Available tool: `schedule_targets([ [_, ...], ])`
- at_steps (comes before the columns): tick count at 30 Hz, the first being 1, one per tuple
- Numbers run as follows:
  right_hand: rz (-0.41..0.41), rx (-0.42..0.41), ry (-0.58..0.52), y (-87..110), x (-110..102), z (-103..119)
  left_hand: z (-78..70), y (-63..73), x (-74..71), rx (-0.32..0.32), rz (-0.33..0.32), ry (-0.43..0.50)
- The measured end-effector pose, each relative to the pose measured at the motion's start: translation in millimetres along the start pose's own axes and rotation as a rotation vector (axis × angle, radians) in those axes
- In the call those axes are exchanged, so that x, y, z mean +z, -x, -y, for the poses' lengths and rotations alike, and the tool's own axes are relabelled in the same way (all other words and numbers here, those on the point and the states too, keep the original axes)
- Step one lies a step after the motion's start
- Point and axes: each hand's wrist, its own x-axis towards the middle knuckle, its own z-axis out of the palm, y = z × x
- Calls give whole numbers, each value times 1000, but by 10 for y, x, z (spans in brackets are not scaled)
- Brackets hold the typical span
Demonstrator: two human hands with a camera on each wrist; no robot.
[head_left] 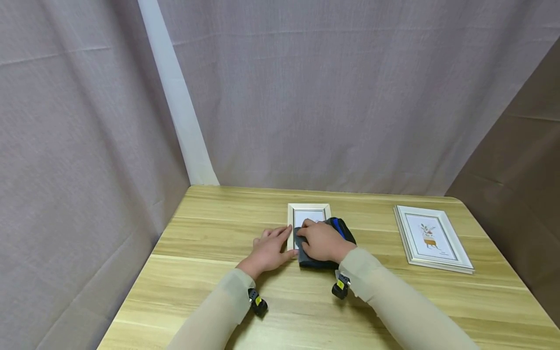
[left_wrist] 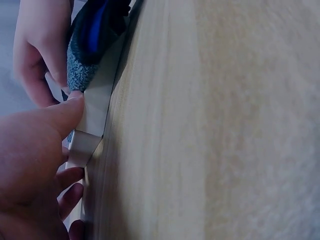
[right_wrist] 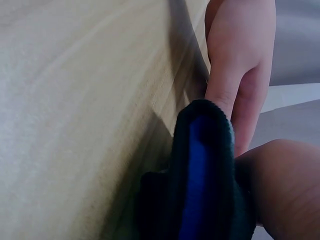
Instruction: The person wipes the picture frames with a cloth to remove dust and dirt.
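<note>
A small picture frame (head_left: 290, 218) with a pale border lies flat on the wooden table (head_left: 245, 206). At its near left corner my left hand (head_left: 270, 248) holds it, thumb on the near edge and fingers along the left side. My right hand (head_left: 323, 241) grips a folded dark grey cloth (head_left: 311, 263) with a blue inner layer, pressing it over the picture. The cloth and hand hide most of the lower right of the frame. In the right wrist view, the blue fold (right_wrist: 197, 170) of the cloth faces the camera beside the right thumb.
To the right, white picture frames (head_left: 452, 233) lie stacked, the top one showing a plant in an orange pot. Grey curtains (head_left: 328, 97) hang behind the table and at the left, with a browner curtain (head_left: 516, 170) at the right.
</note>
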Motion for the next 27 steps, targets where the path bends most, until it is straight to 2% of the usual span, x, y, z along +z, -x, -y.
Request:
schedule_targets([
  [11, -7, -9, -59, 136, 4, 61, -9, -13, 4, -6, 20, -17],
  [27, -67, -53, 33, 328, 60, 143, -16, -4, 0, -10, 8, -19],
])
